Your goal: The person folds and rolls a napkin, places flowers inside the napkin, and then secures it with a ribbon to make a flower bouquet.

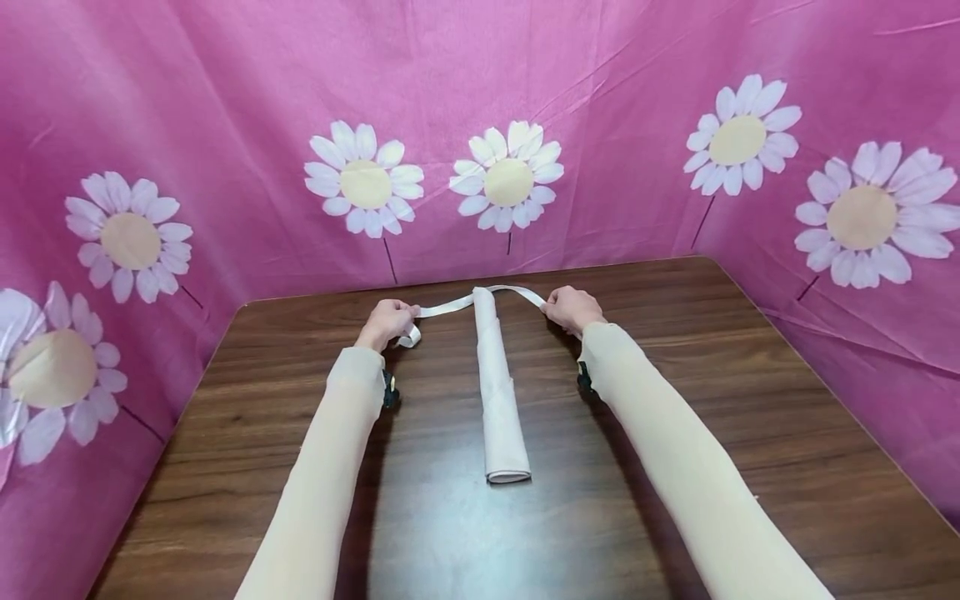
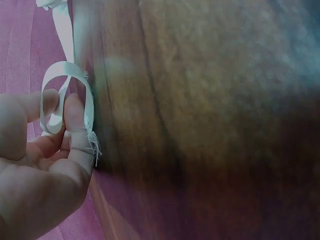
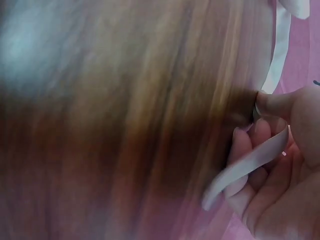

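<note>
A pale rolled cloth [image 1: 498, 392] lies lengthwise on the table, its open spiral end facing me. White ribbon [image 1: 446, 308] extends to both sides from the roll's far end. My left hand [image 1: 388, 321] pinches the left length between thumb and finger. In the left wrist view the ribbon [image 2: 66, 67] loops over beside the fingers and ends in frayed threads [image 2: 94, 142]. On the other side, my right hand [image 1: 573, 308] pinches the right length. The ribbon's loose tail [image 3: 250, 162] crosses the curled fingers in the right wrist view.
The brown wood-grain table [image 1: 262, 467] has its far edge just beyond the hands. A pink curtain [image 1: 247, 100] with large white daisies hangs behind and along both sides.
</note>
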Demonstrator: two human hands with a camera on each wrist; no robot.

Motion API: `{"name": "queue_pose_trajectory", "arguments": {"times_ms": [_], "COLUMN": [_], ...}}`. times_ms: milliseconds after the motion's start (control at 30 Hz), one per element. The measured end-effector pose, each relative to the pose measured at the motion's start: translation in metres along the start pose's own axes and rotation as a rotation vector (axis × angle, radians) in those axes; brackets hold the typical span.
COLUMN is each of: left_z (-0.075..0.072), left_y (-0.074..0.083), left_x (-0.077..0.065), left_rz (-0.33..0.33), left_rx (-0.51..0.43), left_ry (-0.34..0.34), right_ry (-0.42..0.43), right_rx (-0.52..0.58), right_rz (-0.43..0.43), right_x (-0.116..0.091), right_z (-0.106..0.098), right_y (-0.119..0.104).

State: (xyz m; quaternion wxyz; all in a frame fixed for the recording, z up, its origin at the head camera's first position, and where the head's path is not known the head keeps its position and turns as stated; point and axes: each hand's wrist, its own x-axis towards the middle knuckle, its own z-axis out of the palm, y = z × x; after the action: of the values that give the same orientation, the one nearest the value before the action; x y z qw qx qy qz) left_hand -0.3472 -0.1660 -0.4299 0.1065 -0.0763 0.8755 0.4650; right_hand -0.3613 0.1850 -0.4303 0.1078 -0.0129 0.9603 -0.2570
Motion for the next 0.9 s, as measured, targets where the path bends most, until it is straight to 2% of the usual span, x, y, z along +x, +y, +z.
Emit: {"name": "queue_pose_trajectory", "arguments": {"times_ms": [100, 267, 467, 567, 733, 833, 900], "left_z": [0.001, 0.001, 0.002, 0.002, 0.001, 0.000, 0.000], "left_y": [-0.003, -0.004, -0.004, -0.006, -0.005, -0.003, -0.002], "left_x": [0.000, 0.002, 0.000, -0.001, -0.003, -0.003, -0.002], "left_rz": [-0.007, -0.008, 0.009, 0.016, 0.021, 0.008, -0.010], "left_rx": [-0.014, -0.036, -0.131, -0.128, -0.116, -0.180, -0.229], "left_ry": [0.001, 0.005, 0.010, 0.040, 0.078, 0.055, 0.032], "right_ry": [0.003, -0.033, -0.110, -0.121, -0.072, -0.025, -0.006], "right_rx": [-0.030, -0.009, 0.084, 0.134, 0.140, 0.099, 0.114], "right_rz": [0.000, -0.004, 0.018, 0.015, 0.012, 0.018, 0.035], "right_x": [0.000, -0.001, 0.000, 0.002, 0.004, 0.006, 0.008], "right_z": [0.002, -0.001, -0.006, -0.005, -0.004, -0.003, -0.003], "right_y": [-0.002, -0.001, 0.006, 0.008, 0.010, 0.014, 0.019]}}
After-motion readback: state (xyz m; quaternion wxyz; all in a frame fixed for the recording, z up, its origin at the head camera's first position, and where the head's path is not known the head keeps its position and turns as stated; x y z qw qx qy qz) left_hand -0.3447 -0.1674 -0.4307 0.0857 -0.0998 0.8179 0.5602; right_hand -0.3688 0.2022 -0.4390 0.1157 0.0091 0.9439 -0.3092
